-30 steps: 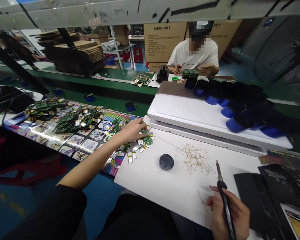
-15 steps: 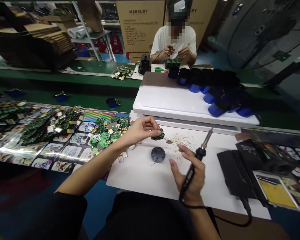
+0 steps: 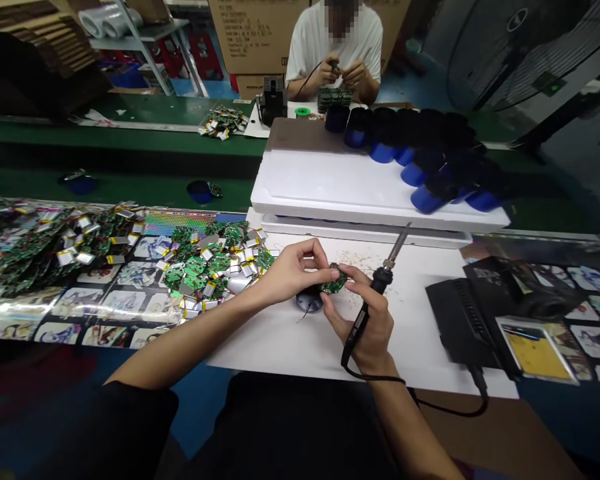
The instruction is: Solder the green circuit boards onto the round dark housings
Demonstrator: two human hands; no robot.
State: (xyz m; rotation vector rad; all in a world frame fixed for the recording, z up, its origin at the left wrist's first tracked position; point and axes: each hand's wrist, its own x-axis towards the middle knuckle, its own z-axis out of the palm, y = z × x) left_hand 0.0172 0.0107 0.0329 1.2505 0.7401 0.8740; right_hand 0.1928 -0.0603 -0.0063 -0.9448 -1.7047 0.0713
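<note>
The left hand [image 3: 295, 271] has a clenched grip on a small green circuit board [image 3: 334, 281], pinching it between thumb and fingers above a white-topped counter [image 3: 415, 340]. The board sits just above a round black tin [image 3: 307, 302], and the fingertips of the right hand [image 3: 364, 319] touch its near edge. That hand also has a closed, pen-like grip on a black soldering iron [image 3: 364, 315], whose metal tip points up and away from the board. A black cord [image 3: 380, 379] trails from the iron, and a black soldering station [image 3: 460, 321] sits to the right.

Pale solder scraps [image 3: 356, 265] are scattered just beyond the board. To the left, a heap of green boards with small yellow-taped batteries [image 3: 211, 267] lies on a glossy anime-print sheet [image 3: 113, 308]. Behind the counter, blue cups with black tops [image 3: 425, 199] sit against a white foam slab [image 3: 330, 183].

Across a green workbench [image 3: 130, 137], a co-worker in a white T-shirt [image 3: 335, 40] works with both hands [image 3: 341, 72] raised together, near a green-labelled solder spool [image 3: 303, 112]. A cardboard carton [image 3: 255, 33] stands behind, its printed lines too small to read, and no brand shows on it.
</note>
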